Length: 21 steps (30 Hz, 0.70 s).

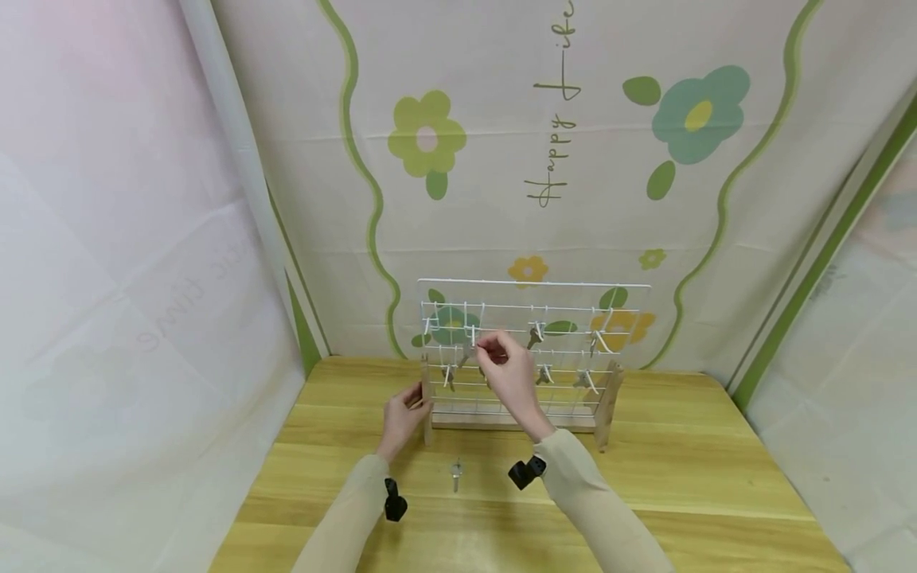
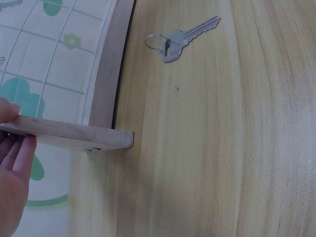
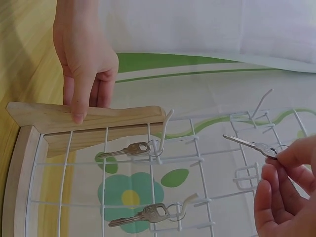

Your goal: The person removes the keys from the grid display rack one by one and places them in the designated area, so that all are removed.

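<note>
My left hand (image 1: 401,418) grips the left wooden side post (image 3: 108,116) of a white wire rack (image 1: 533,284), thumb on one face and fingers on the other. In front of the grid, my right hand (image 1: 510,374) pinches a silver key (image 3: 254,144) near its bow and ring. That key is close to an upper-row hook, apart from it in the right wrist view. Two more keys, an upper one (image 3: 136,149) and a lower one (image 3: 153,212), hang by rings from hooks near the left post. A loose key (image 2: 182,42) with a ring lies on the table before the rack.
Several other keys hang on the rack's right half, one of them a dark key (image 1: 535,337). White hooks stick out toward me. The rack stands on a wooden table (image 1: 688,469), with a flower-printed curtain (image 1: 487,215) behind it and cloth at both sides.
</note>
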Motion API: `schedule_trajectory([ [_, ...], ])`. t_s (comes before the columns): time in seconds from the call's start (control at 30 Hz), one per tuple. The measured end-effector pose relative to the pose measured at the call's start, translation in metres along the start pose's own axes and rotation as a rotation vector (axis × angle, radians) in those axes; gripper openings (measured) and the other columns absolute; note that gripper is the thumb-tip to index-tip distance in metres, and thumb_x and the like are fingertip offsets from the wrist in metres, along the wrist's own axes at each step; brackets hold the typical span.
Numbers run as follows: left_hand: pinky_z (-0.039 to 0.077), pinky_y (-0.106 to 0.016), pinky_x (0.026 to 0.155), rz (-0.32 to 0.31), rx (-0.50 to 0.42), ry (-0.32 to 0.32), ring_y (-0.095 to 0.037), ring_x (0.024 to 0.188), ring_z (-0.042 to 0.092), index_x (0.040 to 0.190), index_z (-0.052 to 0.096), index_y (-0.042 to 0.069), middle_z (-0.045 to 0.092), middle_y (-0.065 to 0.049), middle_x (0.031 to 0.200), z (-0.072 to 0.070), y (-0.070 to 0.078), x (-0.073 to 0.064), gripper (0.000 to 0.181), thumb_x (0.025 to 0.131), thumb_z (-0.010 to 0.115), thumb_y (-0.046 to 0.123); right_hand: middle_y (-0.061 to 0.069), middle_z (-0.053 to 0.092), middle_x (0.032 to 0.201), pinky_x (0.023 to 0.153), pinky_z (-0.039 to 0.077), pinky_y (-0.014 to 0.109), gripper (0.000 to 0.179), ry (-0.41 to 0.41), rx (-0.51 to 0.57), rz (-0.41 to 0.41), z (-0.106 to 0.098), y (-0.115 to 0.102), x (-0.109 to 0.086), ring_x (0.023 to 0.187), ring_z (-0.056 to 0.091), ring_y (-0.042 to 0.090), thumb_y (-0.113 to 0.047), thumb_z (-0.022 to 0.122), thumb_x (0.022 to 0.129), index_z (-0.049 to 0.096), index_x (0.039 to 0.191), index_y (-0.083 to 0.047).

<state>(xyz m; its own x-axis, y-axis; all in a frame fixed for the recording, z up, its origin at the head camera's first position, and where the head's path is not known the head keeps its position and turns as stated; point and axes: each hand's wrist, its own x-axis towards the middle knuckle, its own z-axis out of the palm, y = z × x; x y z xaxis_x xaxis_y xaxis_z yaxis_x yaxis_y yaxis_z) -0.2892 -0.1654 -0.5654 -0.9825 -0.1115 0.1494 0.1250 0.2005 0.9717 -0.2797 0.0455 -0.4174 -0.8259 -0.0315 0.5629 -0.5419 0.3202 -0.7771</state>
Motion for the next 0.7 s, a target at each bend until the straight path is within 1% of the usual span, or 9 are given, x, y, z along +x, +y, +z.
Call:
schedule_trajectory([
  [0.13, 0.06, -0.038, 0.095, 0.004, 0.006, -0.005, -0.042, 0.123, 0.061, 0.135, 0.055, -0.007, 0.059, -0.03, 0.134, -0.001, 0.001, 0.0, 0.049, 0.088, 0.068, -0.006, 0.011, 0.074, 0.088, 0.066, 0.056, 0.015, 0.005, -0.015, 0.035, 0.01, -0.005, -0.005, -0.004, 0.075, 0.066, 0.021, -0.006, 0.067, 0.092, 0.072, 0.093, -0.007],
  [0.3, 0.06, -0.037, 0.096, -0.003, 0.006, 0.0, -0.042, 0.124, 0.061, 0.136, 0.055, -0.007, 0.059, -0.029, 0.134, -0.001, 0.001, -0.001, 0.05, 0.088, 0.068, -0.006, 0.015, 0.074, 0.09, 0.066, 0.056, 0.015, 0.007, -0.02, 0.028, 0.022, -0.007, -0.009, -0.008, 0.076, 0.068, 0.028, -0.007, 0.069, 0.092, 0.071, 0.096, -0.002],
  [0.4, 0.06, -0.037, 0.095, 0.005, 0.017, -0.002, -0.043, 0.123, 0.06, 0.135, 0.055, -0.008, 0.059, -0.031, 0.134, -0.001, 0.001, -0.002, 0.049, 0.088, 0.068, -0.006, 0.017, 0.074, 0.089, 0.066, 0.057, 0.016, 0.008, -0.019, 0.023, 0.016, -0.008, -0.01, -0.009, 0.076, 0.069, 0.03, -0.006, 0.069, 0.091, 0.071, 0.096, 0.0],
  [0.57, 0.06, -0.039, 0.095, 0.017, 0.015, -0.003, -0.045, 0.122, 0.06, 0.135, 0.054, -0.011, 0.058, -0.033, 0.133, 0.0, 0.001, -0.002, 0.049, 0.089, 0.068, -0.005, 0.014, 0.074, 0.086, 0.065, 0.058, 0.018, 0.005, -0.016, 0.017, -0.02, -0.01, -0.013, -0.011, 0.074, 0.069, 0.027, -0.006, 0.07, 0.091, 0.072, 0.093, -0.002],
  [0.7, 0.059, -0.042, 0.096, 0.025, 0.002, -0.01, -0.046, 0.123, 0.059, 0.136, 0.052, -0.012, 0.057, -0.035, 0.133, 0.0, 0.002, -0.002, 0.049, 0.09, 0.067, -0.005, 0.009, 0.074, 0.085, 0.065, 0.057, 0.017, 0.004, -0.044, 0.004, -0.028, -0.011, -0.011, -0.017, 0.072, 0.067, 0.021, -0.009, 0.07, 0.092, 0.072, 0.092, -0.005],
])
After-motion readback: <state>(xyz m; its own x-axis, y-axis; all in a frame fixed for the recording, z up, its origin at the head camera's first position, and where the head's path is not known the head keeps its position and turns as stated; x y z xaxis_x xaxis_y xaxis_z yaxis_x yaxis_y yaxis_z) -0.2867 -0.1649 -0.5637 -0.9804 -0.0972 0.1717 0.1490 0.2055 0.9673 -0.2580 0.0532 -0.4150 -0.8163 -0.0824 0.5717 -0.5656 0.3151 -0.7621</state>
